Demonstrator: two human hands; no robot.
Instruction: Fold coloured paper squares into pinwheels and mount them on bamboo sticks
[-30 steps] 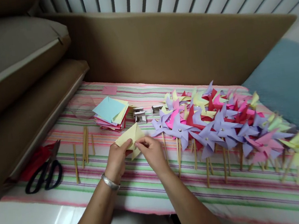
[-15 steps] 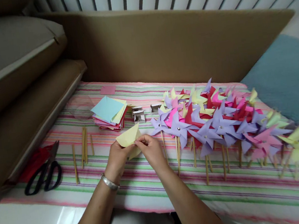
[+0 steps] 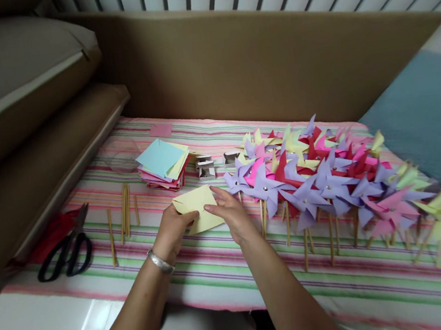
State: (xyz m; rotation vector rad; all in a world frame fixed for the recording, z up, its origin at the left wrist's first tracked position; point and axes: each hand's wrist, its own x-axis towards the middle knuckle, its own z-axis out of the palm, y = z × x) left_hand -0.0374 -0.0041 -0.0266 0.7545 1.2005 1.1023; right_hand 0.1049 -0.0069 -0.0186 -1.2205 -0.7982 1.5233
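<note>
Between my two hands is a pale yellow square of paper (image 3: pixel 195 203), lying nearly flat and raised a little over the striped cloth. A short slit shows near its left corner. My left hand (image 3: pixel 171 228) pinches the left edge, thumb on top. On the right side, my right hand (image 3: pixel 230 211) grips the paper with its thumb on the face and fingers behind. A stack of coloured paper squares (image 3: pixel 163 161), light blue on top, sits just beyond my left hand. Finished paper pinwheels (image 3: pixel 308 186) on sticks lie in a large heap right of my right hand.
Black-handled scissors (image 3: pixel 67 250) rest on the left by a red piece (image 3: pixel 53 238). Several thin wooden sticks (image 3: pixel 126 212) lie beside them. Small open boxes (image 3: pixel 205 167) stand behind the paper. A pink paper (image 3: pixel 161 130) lies farther back, before a brown panel (image 3: pixel 251 63).
The yellow paper, partly folded up before, is now spread flatter. My right hand has shifted right, from pinching near its middle to holding its right side. The left hand stays nearly in place.
</note>
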